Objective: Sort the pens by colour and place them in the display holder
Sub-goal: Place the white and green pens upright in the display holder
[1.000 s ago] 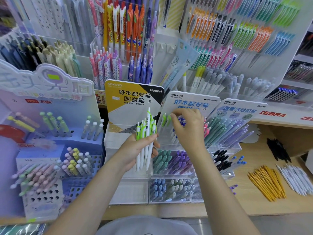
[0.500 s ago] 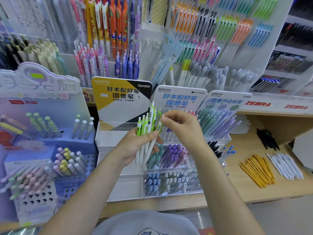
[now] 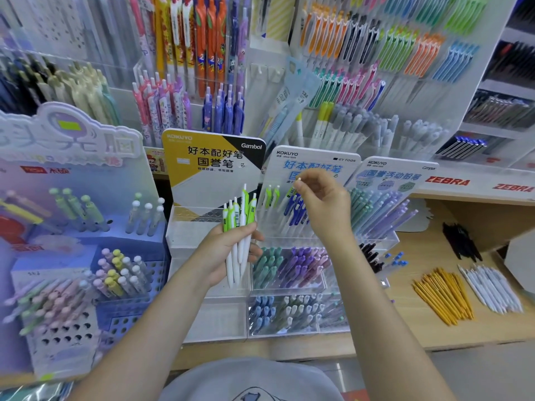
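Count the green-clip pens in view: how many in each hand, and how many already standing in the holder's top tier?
Bundle of green-clip pens held in the left hand: 5
Single green-clip pen pinched by the right hand: 1
Standing pens in the display holder top tier: 2
Total: 8

Open gap above the display holder (image 3: 289, 235), between header cards (image 3: 214, 166).

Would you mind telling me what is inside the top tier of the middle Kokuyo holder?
Green-clipped pens stand left and blue-clipped pens beside them. The right hand covers the rest, pinching one pen's top.
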Available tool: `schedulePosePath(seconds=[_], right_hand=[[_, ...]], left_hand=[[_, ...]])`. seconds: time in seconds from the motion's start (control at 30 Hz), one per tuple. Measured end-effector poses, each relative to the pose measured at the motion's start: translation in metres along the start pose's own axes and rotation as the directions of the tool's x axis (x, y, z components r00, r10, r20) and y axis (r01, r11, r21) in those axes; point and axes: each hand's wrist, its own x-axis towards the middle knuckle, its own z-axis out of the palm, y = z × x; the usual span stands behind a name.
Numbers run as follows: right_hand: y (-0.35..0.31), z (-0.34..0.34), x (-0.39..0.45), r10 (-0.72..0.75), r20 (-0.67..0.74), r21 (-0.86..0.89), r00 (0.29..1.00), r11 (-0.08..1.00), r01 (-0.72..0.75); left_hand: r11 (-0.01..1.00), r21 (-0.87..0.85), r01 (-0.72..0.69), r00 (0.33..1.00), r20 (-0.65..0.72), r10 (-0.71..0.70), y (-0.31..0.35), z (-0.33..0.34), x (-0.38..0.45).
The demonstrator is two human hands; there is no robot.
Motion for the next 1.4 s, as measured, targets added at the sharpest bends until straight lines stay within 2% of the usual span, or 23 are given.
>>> schedulePosePath(seconds=[0.17, 0.33, 0.43, 0.57, 0.7, 1.03, 1.13, 1.17, 1.23, 1.3, 1.4], right_hand=[[0.009, 0.004, 0.002, -0.051, 0.021, -0.148, 0.999, 0.988, 0.053], [0.007, 0.003, 0.003, -0.041, 0.005, -0.154, 0.999, 0.987, 0.042], [0.008, 0.003, 0.005, -0.042, 0.016, -0.231, 0.999, 0.972, 0.044], [0.015, 0.006, 0.008, -0.199, 0.078, -0.421, 0.977, 0.882, 0.213], [0.022, 0.014, 0.011, -0.252, 0.091, -0.558, 0.963, 0.789, 0.259], [0.027, 0.017, 0.012, -0.280, 0.064, -0.576, 0.958, 0.773, 0.265], [0.014, 0.011, 0.004, -0.309, 0.012, -0.474, 0.951, 0.836, 0.278], [0.006, 0.009, -0.001, -0.268, 0.018, -0.385, 0.963, 0.887, 0.254], [-0.012, 0.009, -0.011, -0.092, 0.121, -0.178, 0.988, 0.978, 0.113], [-0.022, 0.013, -0.017, 0.055, 0.239, -0.054, 0.969, 0.998, -0.043], [-0.025, 0.015, -0.020, 0.144, 0.278, 0.036, 0.950, 0.986, -0.160]], left_hand=[[0.992, -0.125, 0.005, 1.000, 0.018, -0.003, 0.003, -0.002, -0.001], [0.995, -0.102, 0.007, 1.000, 0.029, -0.004, 0.003, -0.002, 0.000], [0.996, -0.087, 0.017, 0.999, 0.030, -0.015, 0.002, -0.002, 0.001], [0.995, -0.096, 0.035, 0.999, 0.039, -0.031, 0.005, 0.000, 0.001], [0.992, -0.110, 0.060, 0.997, 0.063, -0.053, 0.005, 0.000, 0.001], [0.996, -0.073, 0.050, 0.995, 0.091, -0.044, 0.005, 0.000, 0.001], [0.999, -0.048, 0.026, 0.996, 0.091, -0.021, 0.005, 0.002, 0.001], [1.000, -0.020, 0.006, 0.996, 0.092, -0.004, 0.005, 0.002, 0.001], [0.999, 0.038, -0.037, 0.995, 0.097, 0.033, 0.006, 0.005, 0.001], [0.995, 0.065, -0.070, 0.992, 0.108, 0.063, 0.007, 0.009, 0.002], [0.994, 0.067, -0.082, 0.991, 0.116, 0.074, 0.007, 0.011, 0.002]])
